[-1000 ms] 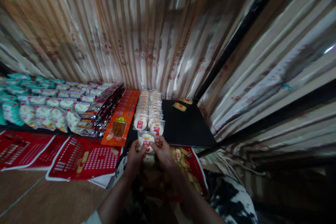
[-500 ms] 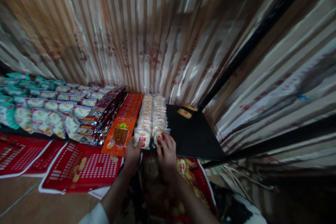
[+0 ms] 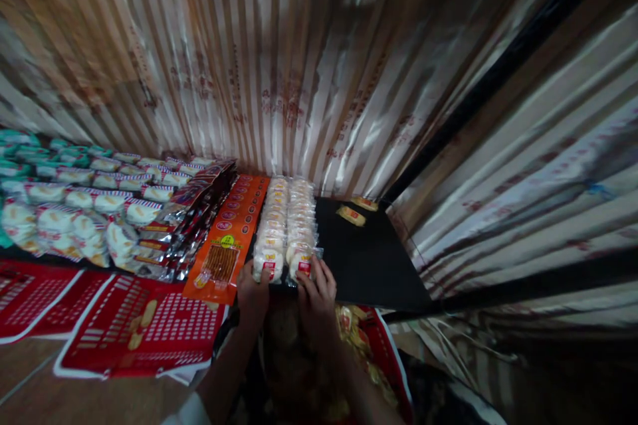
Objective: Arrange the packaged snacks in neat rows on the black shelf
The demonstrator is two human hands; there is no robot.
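Two rows of white round crackers in clear packets lie side by side on the black shelf (image 3: 369, 265). My left hand (image 3: 252, 293) grips the front cracker packet (image 3: 270, 264) of the left row, its thumb at the red label. At the front of the right row, my right hand (image 3: 319, 289) has its fingers bent over another cracker packet (image 3: 300, 264). Its fingertips press by that packet's red label. Parts of both packets' edges are hidden by my fingers.
Left of the rows lies an orange snack bag (image 3: 226, 246), beside stacked dark shiny packs (image 3: 194, 219) and white-and-teal packets. Two small yellow packets (image 3: 351, 215) sit toward the back right. Red baskets (image 3: 144, 329) stand below, and a striped sheet (image 3: 299, 80) hangs behind.
The front packet of the right row now lies flatter, with its red label showing, and my right fingers have shifted slightly on it. The view has tilted and shifted a little.
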